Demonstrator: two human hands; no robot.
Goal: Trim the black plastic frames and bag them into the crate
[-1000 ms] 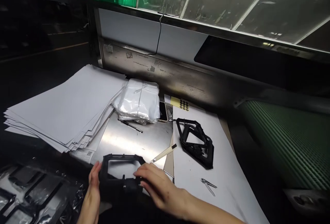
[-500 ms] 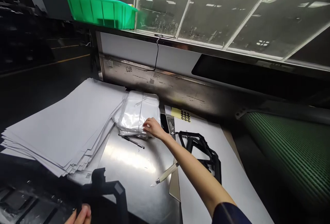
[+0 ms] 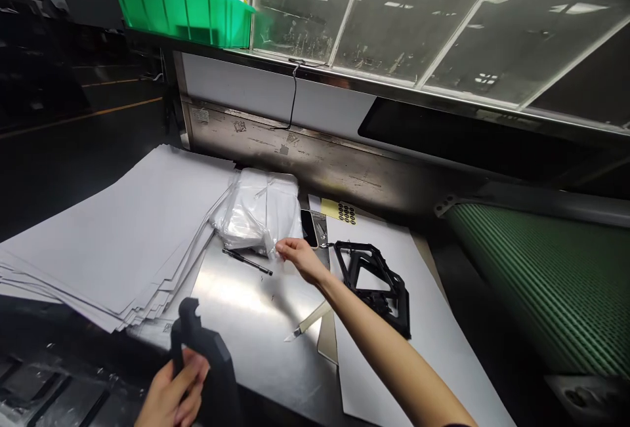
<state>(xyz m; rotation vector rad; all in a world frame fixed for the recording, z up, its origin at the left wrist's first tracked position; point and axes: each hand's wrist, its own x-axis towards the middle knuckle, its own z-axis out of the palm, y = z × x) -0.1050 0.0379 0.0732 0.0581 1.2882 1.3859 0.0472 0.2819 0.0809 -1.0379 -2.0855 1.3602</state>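
Observation:
My left hand (image 3: 172, 391) is shut on a black plastic frame (image 3: 201, 355), holding it upright near the bottom of the view, with its lower part cut off by the picture edge. My right hand (image 3: 299, 258) reaches across a steel plate (image 3: 251, 309) and pinches the corner of a clear plastic bag (image 3: 258, 212) with white contents. A black pen (image 3: 246, 261) lies just left of those fingers. A craft knife (image 3: 309, 321) lies partly under my right forearm. Another black frame (image 3: 371, 289) lies on a white sheet (image 3: 388, 342).
A thick stack of white paper (image 3: 113, 243) lies left of the plate. A phone (image 3: 309, 227) and a sticker sheet (image 3: 339, 212) sit behind my right hand. A green bin (image 3: 182, 10) stands high up, and a green ribbed belt (image 3: 536, 276) runs along the right.
My right hand has left the black frame, reached to the bag and taken its corner. My left hand has raised the frame upright. The view has tilted slightly.

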